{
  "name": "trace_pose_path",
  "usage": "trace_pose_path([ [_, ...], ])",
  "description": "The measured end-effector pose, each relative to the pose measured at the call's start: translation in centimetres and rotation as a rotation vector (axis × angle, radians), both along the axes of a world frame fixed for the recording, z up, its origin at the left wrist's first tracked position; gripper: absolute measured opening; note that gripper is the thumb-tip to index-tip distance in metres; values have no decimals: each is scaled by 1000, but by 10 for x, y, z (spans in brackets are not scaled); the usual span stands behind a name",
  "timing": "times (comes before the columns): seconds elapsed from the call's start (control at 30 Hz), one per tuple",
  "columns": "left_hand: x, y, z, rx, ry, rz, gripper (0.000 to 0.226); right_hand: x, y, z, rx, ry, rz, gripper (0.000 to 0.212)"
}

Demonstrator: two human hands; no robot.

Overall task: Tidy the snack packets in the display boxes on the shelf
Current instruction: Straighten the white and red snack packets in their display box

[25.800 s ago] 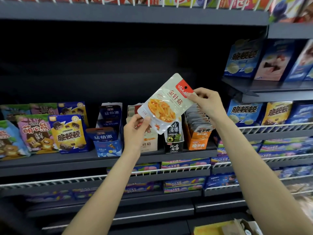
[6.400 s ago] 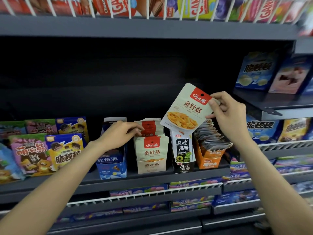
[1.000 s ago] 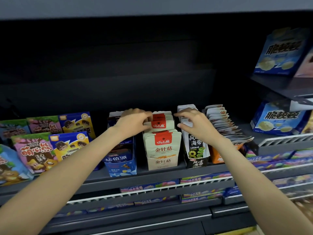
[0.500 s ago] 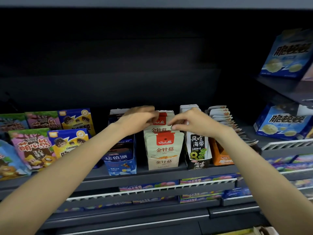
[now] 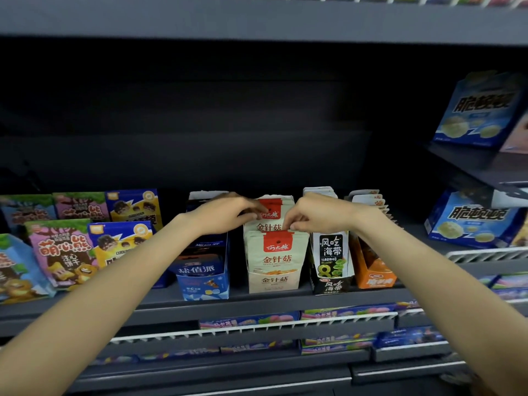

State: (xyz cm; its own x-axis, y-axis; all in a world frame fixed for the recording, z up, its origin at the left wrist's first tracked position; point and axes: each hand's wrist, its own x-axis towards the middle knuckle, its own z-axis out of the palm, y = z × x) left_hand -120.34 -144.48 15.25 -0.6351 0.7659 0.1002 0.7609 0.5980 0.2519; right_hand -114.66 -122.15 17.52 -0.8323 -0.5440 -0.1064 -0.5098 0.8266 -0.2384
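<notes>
Cream packets (image 5: 273, 221) btwn both hands

Single view, head-worn wide-angle camera. Faces forward and slightly down onto the shelf (image 5: 257, 302), at arm's reach. Both forearms enter from the bottom corners and converge mid-frame. Fingers (image 5: 288, 221) sit just below frame centre; the shelf above runs along the top edge. Edges bend and blur.
</notes>
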Motion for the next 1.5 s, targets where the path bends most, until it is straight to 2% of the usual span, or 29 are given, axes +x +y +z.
trace_pose_path([
  [0.13,-3,3,-3,-5,251,29,30,-1,13,-1,-171,-204,-50,35],
  [0.23,-9,7,-5,-26,340,16,36,-3,22,-7,-190,-204,-40,40],
  [0.33,-16,12,-7,-66,298,-11,35,-6,21,-16,-184,-118,-41,31],
  [0.5,-37,11,-10,-52,16,-107,38,-11,21,-28,-216,32,-78,19],
  [0.73,-47,19,-11,-121,73,-83,43,-7,29,-31,-337,21,-90,9],
  [0.83,-48,20,-10,-123,55,-75,41,-3,32,-18,-378,-15,-99,11],
  [0.9,-48,16,-10,-84,7,-69,42,1,35,-6,-404,45,-98,11],
  [0.97,-49,10,-11,-7,-50,-74,41,7,38,5,-427,201,-145,8],
  [1.07,-47,-1,-14,78,-70,-112,30,14,41,14,-628,445,-285,3],
  [1.17,-43,-10,-16,89,-75,-108,36,22,47,18,-727,649,-353,4],
  [1.3,-35,-18,-17,86,-74,-102,36,30,51,14,-737,732,-383,7],
  [1.4,-27,-20,-15,90,-8,-83,51,34,53,10,-733,752,-393,9],
  [1.43,-24,-19,-14,94,10,-68,48,35,53,10,-744,753,-390,8],
  [1.5,-17,-18,-10,105,42,-43,29,38,53,10,-779,749,-386,6],
])
